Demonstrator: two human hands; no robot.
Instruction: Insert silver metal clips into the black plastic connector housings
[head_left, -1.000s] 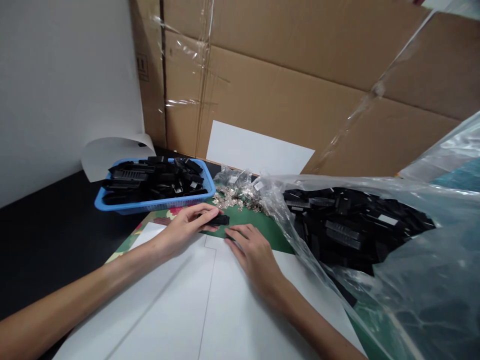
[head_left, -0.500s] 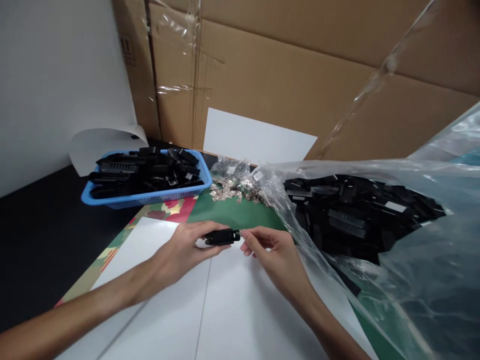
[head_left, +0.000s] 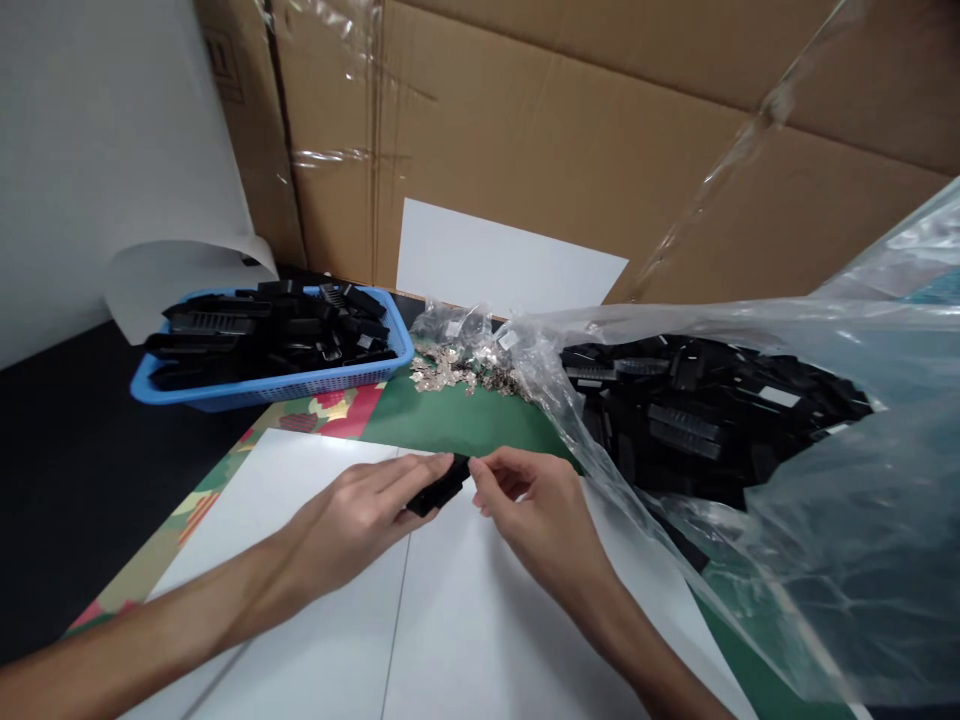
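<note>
My left hand (head_left: 367, 505) grips a small black plastic part (head_left: 441, 488) between thumb and fingers, above the white paper (head_left: 457, 610). The part is tilted, its far end pointing up to the right, and the fingers cover some of it. At that far end, my right hand (head_left: 529, 495) has its thumb and forefinger pinched together. Whatever lies in that pinch is too small or hidden to make out. Beyond the hands, a pile of small shiny metal pieces (head_left: 442, 370) lies on the green surface (head_left: 457, 425).
At the left stands a blue basket (head_left: 300, 388) heaped with black plastic parts (head_left: 285, 325). A clear plastic bag (head_left: 817, 560) on the right holds many similar black parts (head_left: 690, 400). Cardboard (head_left: 540, 130) rises behind, with a white sheet (head_left: 502, 255) against its lower part.
My left hand has turned the black part from level to tilted, its fingers now over the top. My right hand stays pinched at its end. The whole view has shifted slightly.
</note>
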